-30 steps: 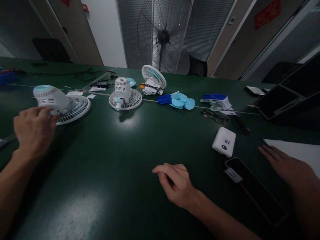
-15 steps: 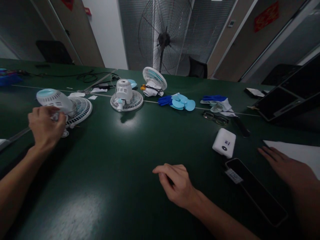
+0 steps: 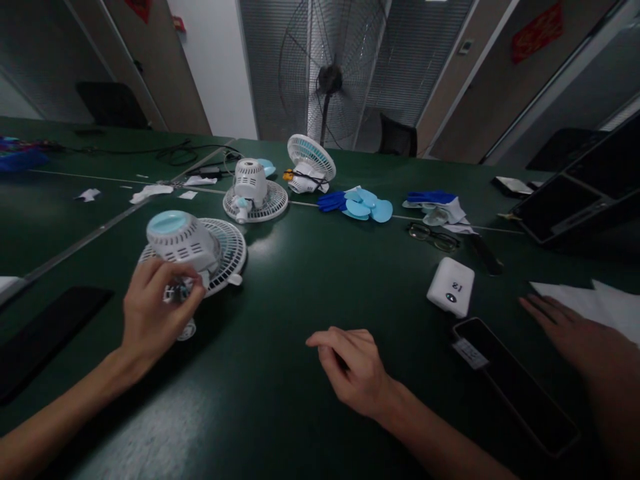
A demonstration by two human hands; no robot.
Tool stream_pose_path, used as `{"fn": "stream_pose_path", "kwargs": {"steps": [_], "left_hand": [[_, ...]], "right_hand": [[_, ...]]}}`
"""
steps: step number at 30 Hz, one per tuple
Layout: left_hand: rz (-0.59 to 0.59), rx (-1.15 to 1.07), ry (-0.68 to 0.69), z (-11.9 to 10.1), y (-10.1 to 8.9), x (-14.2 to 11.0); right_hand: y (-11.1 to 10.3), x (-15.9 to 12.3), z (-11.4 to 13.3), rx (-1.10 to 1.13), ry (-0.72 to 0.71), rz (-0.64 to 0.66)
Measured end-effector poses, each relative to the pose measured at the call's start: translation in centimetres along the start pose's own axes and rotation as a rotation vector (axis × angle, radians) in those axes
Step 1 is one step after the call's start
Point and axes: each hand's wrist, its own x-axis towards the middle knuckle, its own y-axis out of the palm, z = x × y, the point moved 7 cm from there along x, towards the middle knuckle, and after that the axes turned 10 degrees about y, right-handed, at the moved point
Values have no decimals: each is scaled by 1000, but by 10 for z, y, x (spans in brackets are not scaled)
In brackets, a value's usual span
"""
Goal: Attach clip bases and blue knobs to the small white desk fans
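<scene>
My left hand grips a small white desk fan by the neck below its motor housing. The fan rests grille-down on the green table, its light blue back cap facing up. My fingers partly hide its stem. My right hand lies on the table near the middle, fingers curled in and nothing visible in them. Beyond them, a second white fan also stands grille-down.
A third fan, light blue fan blades, blue-and-white gloves and glasses lie farther back. At right are a white box, a black phone-like slab and another person's hand by white paper.
My left hand has brought the fan rightward and nearer across the table. A dark slab at left has come into view. My right hand has stayed put.
</scene>
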Motion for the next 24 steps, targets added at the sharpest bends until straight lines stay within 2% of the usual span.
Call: {"fn": "stream_pose_path", "kwargs": {"steps": [3, 6, 9, 12, 14, 18, 21, 24], "left_hand": [[33, -189, 90, -45, 7, -1], [54, -368, 215, -93, 16, 3], [71, -512, 314, -133, 29, 11], [117, -619, 390, -163, 48, 22], [141, -661, 387, -173, 62, 30], [125, -716, 310, -174, 79, 43], [144, -746, 299, -167, 77, 42], [160, -704, 263, -150, 67, 29]], "right_hand": [[-1, 3, 3, -41, 31, -28], [-3, 8, -8, -235, 161, -71], [-13, 10, -36, -419, 317, -124], [-30, 9, -73, -447, 455, -138], [-41, 9, -93, -423, 486, -112], [-69, 13, -119, -413, 532, -208], [-76, 18, -128, -483, 545, -211], [-70, 20, -134, -513, 548, -99]]}}
